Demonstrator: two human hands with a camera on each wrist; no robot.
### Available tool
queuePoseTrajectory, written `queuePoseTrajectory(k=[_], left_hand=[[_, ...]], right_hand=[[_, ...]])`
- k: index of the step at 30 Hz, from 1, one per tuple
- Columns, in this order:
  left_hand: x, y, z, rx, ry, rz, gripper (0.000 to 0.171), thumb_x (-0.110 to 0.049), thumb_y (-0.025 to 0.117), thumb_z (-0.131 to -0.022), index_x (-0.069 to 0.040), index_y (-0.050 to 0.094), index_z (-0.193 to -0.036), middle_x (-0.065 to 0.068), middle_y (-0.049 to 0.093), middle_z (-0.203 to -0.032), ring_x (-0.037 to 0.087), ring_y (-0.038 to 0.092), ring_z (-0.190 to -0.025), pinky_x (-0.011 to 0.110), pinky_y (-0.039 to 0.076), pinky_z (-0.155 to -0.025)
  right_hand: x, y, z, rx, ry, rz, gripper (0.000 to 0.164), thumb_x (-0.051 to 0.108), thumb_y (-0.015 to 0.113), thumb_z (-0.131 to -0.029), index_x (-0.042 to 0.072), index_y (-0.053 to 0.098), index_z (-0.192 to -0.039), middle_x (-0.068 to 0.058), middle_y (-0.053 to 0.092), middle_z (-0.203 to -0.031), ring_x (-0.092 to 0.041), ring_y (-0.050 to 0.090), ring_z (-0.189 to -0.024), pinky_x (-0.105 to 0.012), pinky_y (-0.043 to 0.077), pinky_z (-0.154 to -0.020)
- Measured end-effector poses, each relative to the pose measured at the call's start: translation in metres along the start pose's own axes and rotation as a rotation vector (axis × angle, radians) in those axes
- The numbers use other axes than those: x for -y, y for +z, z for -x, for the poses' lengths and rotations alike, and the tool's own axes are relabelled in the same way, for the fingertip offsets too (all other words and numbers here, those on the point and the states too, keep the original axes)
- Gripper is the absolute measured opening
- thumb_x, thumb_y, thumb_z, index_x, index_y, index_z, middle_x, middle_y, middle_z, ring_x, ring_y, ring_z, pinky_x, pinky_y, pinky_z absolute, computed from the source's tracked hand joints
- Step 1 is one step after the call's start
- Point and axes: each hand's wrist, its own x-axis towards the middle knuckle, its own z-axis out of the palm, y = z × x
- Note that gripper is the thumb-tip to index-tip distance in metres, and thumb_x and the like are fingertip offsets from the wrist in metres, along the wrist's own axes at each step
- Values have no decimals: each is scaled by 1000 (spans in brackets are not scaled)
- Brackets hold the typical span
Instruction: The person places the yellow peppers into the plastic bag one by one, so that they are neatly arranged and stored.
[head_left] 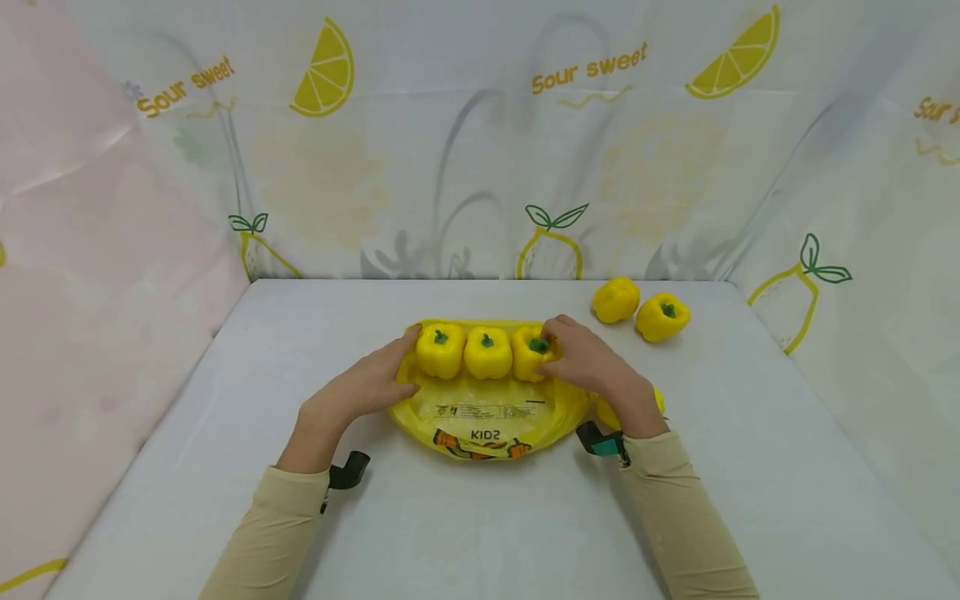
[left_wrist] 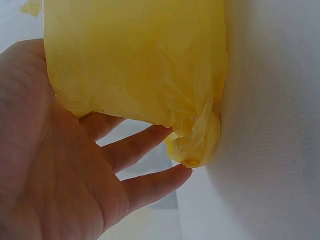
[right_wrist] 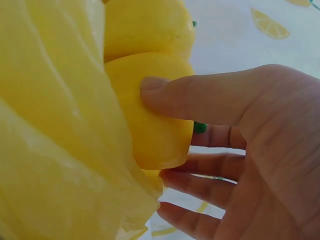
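Observation:
A yellow plastic bag [head_left: 480, 393] printed with "KIDS" or similar lettering lies in the middle of the white table. Three yellow bell peppers stand in a row at its far side: a left one [head_left: 438, 357], a middle one [head_left: 487, 358] and a right one [head_left: 525, 363], each with a green stem. My right hand [head_left: 591, 360] holds the right pepper, its thumb [right_wrist: 170, 97] across the side and the other fingers behind. At the bag's left side, my left hand [head_left: 367, 382] has its fingers [left_wrist: 155, 187] extended, fingertips touching the crumpled plastic [left_wrist: 195, 145].
Farther back on the right are two more bell peppers, one lying [head_left: 616, 300] and one upright [head_left: 663, 317]. Another yellow pepper [head_left: 606, 412] is partly hidden under my right forearm. A patterned cloth backdrop [head_left: 480, 150] rises behind the table [head_left: 480, 533].

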Motion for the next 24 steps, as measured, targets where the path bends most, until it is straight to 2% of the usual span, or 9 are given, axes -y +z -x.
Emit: queuePoseTrajectory(k=[5,8,17,20,24], left_hand=[[0,0,1,0,-1,11,86,-22,62,-93,-11,9,-161,13,21,-166,35,23,-153,55,21,-124],[0,0,0,0,-5,18,86,-22,61,-94,-12,8,-161,11,20,-167,34,22,-153,55,20,-124],[3,1,-1,3,-9,16,87,-23,62,-94,-14,7,-161,9,17,-168,33,20,-154,54,19,-124],[3,0,0,-1,-5,9,87,-23,62,-94,-13,7,-161,10,18,-167,33,21,-154,54,20,-124],[2,-1,1,-3,0,0,87,-23,61,-94,-12,7,-161,11,18,-167,34,22,-153,54,21,-124]], right_hand=[[4,2,0,-29,12,79,45,32,77,-84,6,59,-115,-9,55,-120,-26,54,-106,-43,49,-100],[7,0,2,-27,28,82,47,34,77,-84,7,59,-118,-9,55,-125,-26,54,-110,-43,48,-103],[1,-20,15,29,98,-24,62,35,70,-90,11,48,-143,-12,44,-151,-34,43,-138,-55,36,-116],[-9,-29,21,63,109,-56,66,37,70,-90,12,45,-146,-13,44,-153,-37,41,-140,-57,37,-114],[-23,-41,28,130,112,-89,69,32,70,-91,8,40,-149,-18,43,-152,-41,41,-137,-58,40,-111]])
